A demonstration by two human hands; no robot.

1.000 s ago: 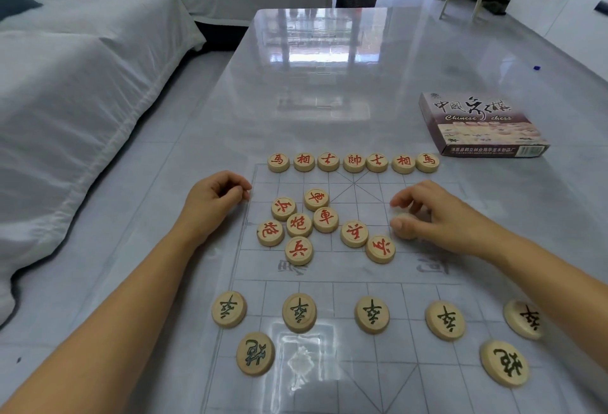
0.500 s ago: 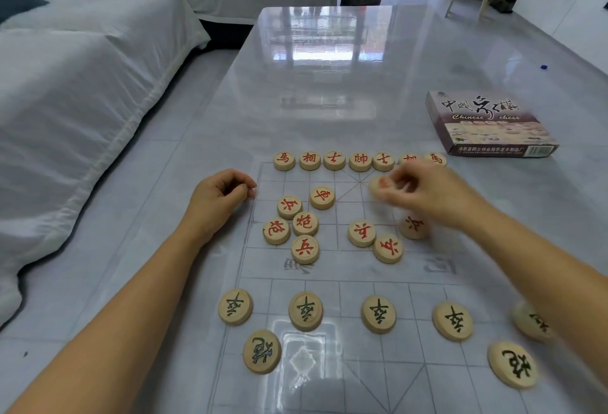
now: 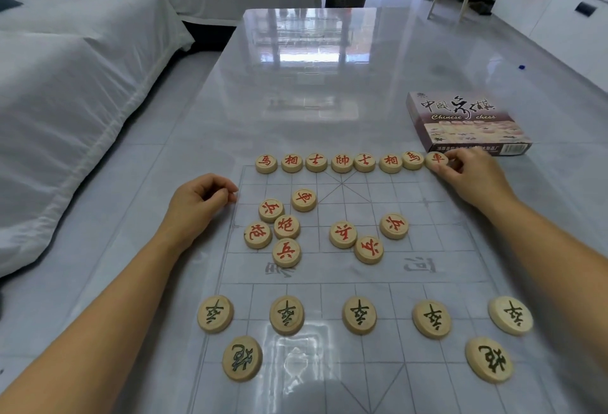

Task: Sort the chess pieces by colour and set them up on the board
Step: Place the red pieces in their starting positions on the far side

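Right hand (image 3: 473,180) is at the far right corner of the board (image 3: 427,249), thumb and fingertips pinching a red piece (image 3: 436,159) that sits flat on the surface. That piece is the right end of the red row (image 3: 342,163), eight discs lined up side by side along the board's far edge, most of them touching.

Left hand (image 3: 197,203) rests at the board's left edge, fingers curled into a loose fist, thumb against the forefinger, nothing visible inside it.

In the far half of the board lie the loose red pieces. A cluster of five (image 3: 287,226) sits toward the left edge, packed close. A group of three (image 3: 368,249) sits nearer the middle, two of them touching.

On the near half, five dark pieces (image 3: 359,315) stand in a spaced row across the board. Two more dark pieces lie closer to the near edge, one at the left (image 3: 242,358), one at the right (image 3: 489,360).

The game box (image 3: 467,124) lies flat on the surface just beyond the far right corner, close behind the right hand.
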